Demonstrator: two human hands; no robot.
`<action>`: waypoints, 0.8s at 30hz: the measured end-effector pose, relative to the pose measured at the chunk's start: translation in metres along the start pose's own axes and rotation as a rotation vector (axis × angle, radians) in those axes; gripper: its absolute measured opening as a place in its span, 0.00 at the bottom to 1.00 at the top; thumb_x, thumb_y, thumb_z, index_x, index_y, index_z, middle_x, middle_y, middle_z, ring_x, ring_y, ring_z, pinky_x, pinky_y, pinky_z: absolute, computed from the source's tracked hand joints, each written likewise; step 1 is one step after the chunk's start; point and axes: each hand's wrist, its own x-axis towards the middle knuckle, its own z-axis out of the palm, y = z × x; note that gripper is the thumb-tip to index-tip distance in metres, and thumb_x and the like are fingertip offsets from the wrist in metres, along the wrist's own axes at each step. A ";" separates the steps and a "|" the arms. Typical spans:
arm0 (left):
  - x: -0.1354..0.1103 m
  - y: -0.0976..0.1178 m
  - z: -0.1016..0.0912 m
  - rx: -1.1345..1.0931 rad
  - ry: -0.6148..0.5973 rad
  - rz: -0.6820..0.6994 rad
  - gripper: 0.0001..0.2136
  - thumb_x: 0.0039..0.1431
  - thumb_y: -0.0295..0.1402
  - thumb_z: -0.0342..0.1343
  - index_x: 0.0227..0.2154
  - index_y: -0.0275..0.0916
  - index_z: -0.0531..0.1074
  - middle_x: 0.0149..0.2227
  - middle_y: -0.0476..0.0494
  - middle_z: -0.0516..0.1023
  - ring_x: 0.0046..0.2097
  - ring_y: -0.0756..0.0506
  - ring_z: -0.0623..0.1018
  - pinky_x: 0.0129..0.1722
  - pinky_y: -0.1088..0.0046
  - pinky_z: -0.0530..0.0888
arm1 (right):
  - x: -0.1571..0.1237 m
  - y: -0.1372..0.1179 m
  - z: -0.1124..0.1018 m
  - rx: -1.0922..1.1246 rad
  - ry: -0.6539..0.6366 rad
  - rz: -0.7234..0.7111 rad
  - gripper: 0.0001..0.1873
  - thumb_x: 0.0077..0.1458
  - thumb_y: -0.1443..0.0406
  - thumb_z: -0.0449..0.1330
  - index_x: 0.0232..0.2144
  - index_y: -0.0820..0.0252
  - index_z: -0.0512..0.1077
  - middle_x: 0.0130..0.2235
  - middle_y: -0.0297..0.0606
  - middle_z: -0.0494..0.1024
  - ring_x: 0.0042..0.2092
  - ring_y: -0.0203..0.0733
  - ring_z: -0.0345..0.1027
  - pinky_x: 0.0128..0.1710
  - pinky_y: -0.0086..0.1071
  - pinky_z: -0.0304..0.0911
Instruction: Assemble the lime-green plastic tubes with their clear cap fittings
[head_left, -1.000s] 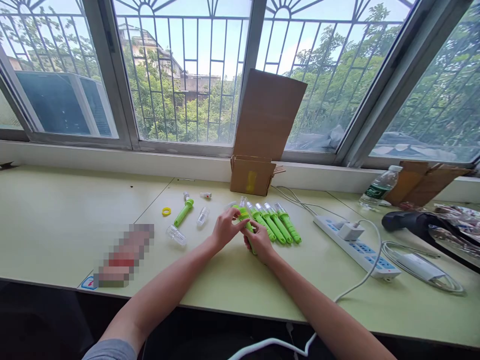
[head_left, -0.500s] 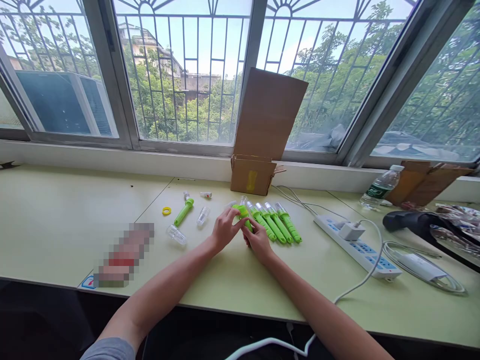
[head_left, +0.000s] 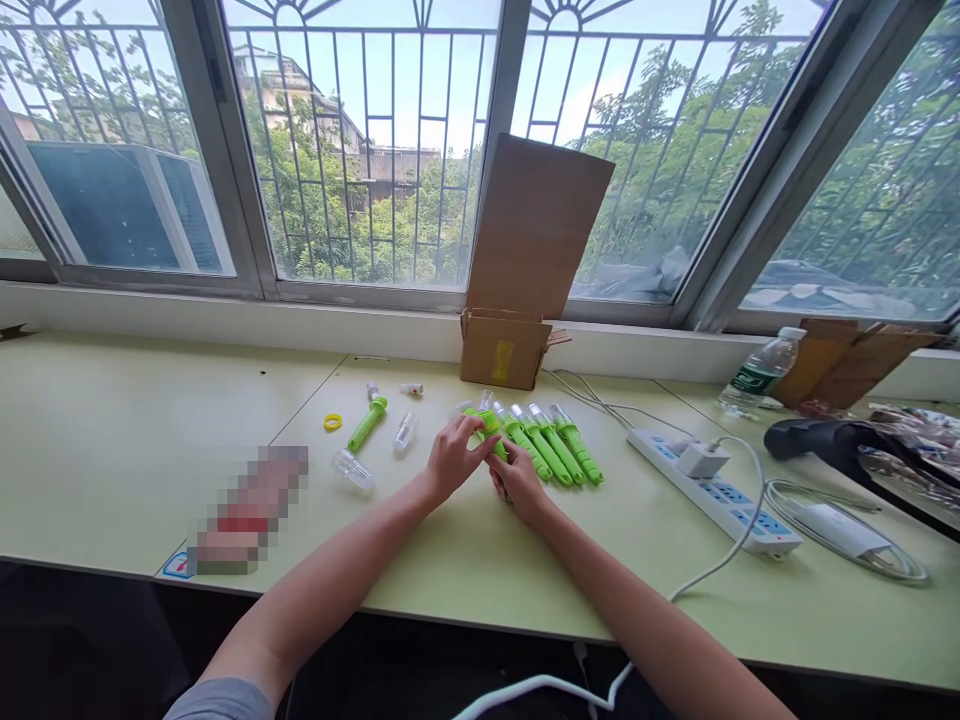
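Barred windows (head_left: 375, 150) run along the far side of the room, above a pale green table (head_left: 135, 420) with seams across its top. Beneath them I see a cardboard box (head_left: 496, 350), its flap raised against the glass, and a white power strip (head_left: 739, 515) lies off to the right. Near the table's middle, a green tube (head_left: 487, 422) sits between both hands: the left hand (head_left: 452, 458) grips its upper end, the right hand (head_left: 519, 480) closes round its lower part, just beside a row of similar tubes (head_left: 549, 455).
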 end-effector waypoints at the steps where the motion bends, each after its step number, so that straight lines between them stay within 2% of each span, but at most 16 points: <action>1: 0.000 0.000 0.000 -0.004 0.001 0.000 0.12 0.59 0.45 0.54 0.34 0.40 0.69 0.34 0.46 0.75 0.36 0.48 0.77 0.37 0.68 0.78 | 0.000 0.000 0.000 0.001 -0.006 0.004 0.19 0.46 0.50 0.63 0.27 0.58 0.65 0.12 0.23 0.60 0.13 0.28 0.47 0.12 0.25 0.45; 7: 0.000 -0.002 0.002 -0.024 0.002 -0.007 0.12 0.58 0.45 0.56 0.34 0.40 0.69 0.34 0.45 0.75 0.35 0.48 0.77 0.37 0.67 0.79 | 0.003 0.002 -0.002 0.008 -0.012 0.060 0.20 0.45 0.50 0.64 0.32 0.57 0.65 0.11 0.21 0.60 0.12 0.29 0.46 0.11 0.24 0.44; 11: 0.000 -0.005 0.002 -0.034 0.002 -0.027 0.13 0.57 0.45 0.56 0.34 0.40 0.69 0.34 0.46 0.75 0.35 0.48 0.77 0.37 0.67 0.79 | 0.004 0.004 -0.003 0.026 0.006 0.069 0.21 0.43 0.51 0.65 0.33 0.57 0.64 0.13 0.22 0.64 0.12 0.29 0.49 0.11 0.24 0.44; 17: -0.001 -0.007 0.002 -0.034 -0.001 -0.039 0.13 0.57 0.45 0.57 0.34 0.40 0.68 0.33 0.45 0.75 0.35 0.48 0.77 0.35 0.67 0.79 | 0.003 0.001 -0.003 0.077 0.046 0.031 0.21 0.40 0.51 0.67 0.28 0.57 0.64 0.20 0.27 0.69 0.17 0.32 0.61 0.12 0.25 0.52; 24: 0.000 -0.005 0.002 -0.023 0.002 -0.057 0.15 0.56 0.47 0.57 0.33 0.40 0.69 0.33 0.45 0.75 0.34 0.47 0.77 0.35 0.68 0.78 | 0.004 0.004 -0.004 0.048 0.032 0.007 0.19 0.45 0.50 0.63 0.21 0.58 0.65 0.16 0.29 0.65 0.17 0.32 0.57 0.15 0.27 0.52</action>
